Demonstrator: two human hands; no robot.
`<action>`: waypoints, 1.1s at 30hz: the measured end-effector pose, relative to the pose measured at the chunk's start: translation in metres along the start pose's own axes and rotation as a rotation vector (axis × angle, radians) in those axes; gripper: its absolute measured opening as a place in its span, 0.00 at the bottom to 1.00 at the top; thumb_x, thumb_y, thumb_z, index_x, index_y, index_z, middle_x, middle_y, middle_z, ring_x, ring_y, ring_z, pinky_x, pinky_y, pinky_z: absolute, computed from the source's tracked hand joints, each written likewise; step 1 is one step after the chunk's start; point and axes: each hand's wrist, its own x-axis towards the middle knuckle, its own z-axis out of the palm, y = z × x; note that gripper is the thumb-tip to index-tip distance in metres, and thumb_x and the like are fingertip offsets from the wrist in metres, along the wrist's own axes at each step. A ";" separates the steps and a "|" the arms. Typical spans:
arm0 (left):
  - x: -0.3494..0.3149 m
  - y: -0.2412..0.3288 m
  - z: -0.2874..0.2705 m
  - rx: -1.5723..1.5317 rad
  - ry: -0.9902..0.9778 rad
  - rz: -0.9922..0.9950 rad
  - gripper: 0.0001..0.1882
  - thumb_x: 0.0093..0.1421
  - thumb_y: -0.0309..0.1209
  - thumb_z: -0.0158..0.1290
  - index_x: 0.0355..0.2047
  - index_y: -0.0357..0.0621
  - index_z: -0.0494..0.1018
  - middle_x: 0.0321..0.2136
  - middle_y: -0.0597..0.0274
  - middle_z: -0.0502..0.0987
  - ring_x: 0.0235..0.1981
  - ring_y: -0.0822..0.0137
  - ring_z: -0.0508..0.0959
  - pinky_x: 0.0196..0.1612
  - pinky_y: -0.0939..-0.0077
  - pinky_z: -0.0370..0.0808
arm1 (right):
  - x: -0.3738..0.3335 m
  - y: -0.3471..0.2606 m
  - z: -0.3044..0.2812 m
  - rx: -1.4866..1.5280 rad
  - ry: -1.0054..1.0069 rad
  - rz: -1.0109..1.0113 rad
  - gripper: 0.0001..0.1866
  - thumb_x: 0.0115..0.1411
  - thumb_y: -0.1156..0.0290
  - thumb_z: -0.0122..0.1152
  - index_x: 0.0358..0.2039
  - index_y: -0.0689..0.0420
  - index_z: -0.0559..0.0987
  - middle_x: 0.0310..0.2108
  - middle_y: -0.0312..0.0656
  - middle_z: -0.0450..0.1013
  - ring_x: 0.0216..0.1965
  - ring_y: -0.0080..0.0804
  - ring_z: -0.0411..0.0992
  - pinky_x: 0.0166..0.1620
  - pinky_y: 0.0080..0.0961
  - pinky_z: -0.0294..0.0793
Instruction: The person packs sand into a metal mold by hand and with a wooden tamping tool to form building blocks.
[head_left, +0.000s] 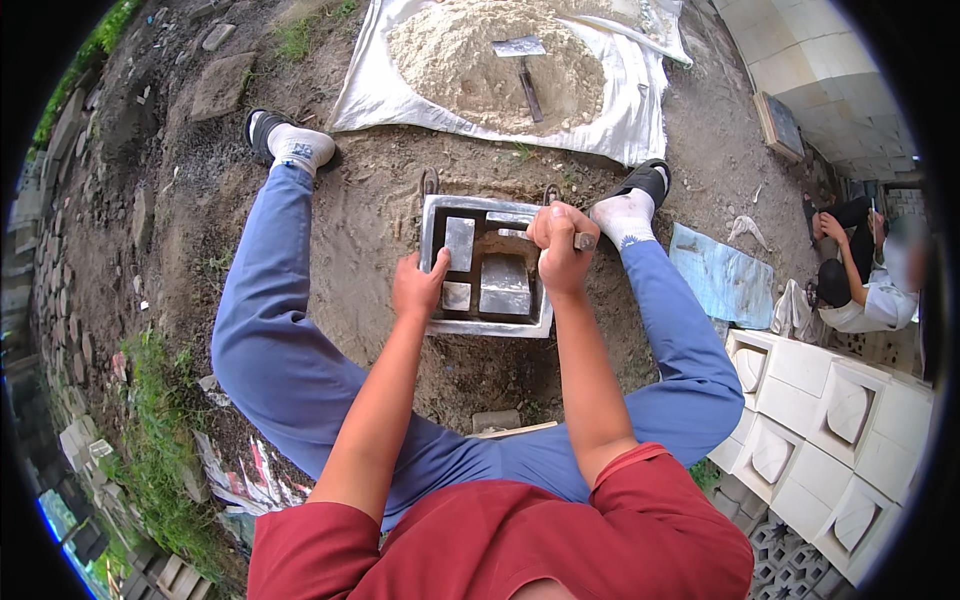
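Observation:
A rectangular metal block mould [542,322] lies on the soil between my feet, with several raised grey metal blocks inside it. My left hand [418,284] grips its left rim, the thumb over the inner side and the other fingers mostly hidden. Above the mould's right side, my right hand [562,246] is closed in a fist around a short tool handle [585,241], whose end sticks out to the right. A narrow pale metal strip [514,233] shows left of the fist; I cannot tell whether it belongs to the tool. Sandy material lies in the gaps beside the blocks.
Beyond the mould, a white sheet [370,92] bears a pale sand heap [440,50] with a trowel [528,85] on it. Cream hollow blocks [800,405] are stacked at right, near a blue sheet [722,275]. Another person [865,265] sits at the far right.

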 end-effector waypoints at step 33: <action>-0.003 0.001 -0.001 -0.011 -0.026 -0.031 0.45 0.57 0.69 0.56 0.51 0.34 0.80 0.50 0.39 0.79 0.53 0.40 0.79 0.57 0.52 0.75 | 0.011 0.007 0.019 -0.022 -0.037 0.047 0.23 0.72 0.71 0.43 0.16 0.55 0.56 0.14 0.30 0.53 0.17 0.19 0.48 0.23 0.26 0.51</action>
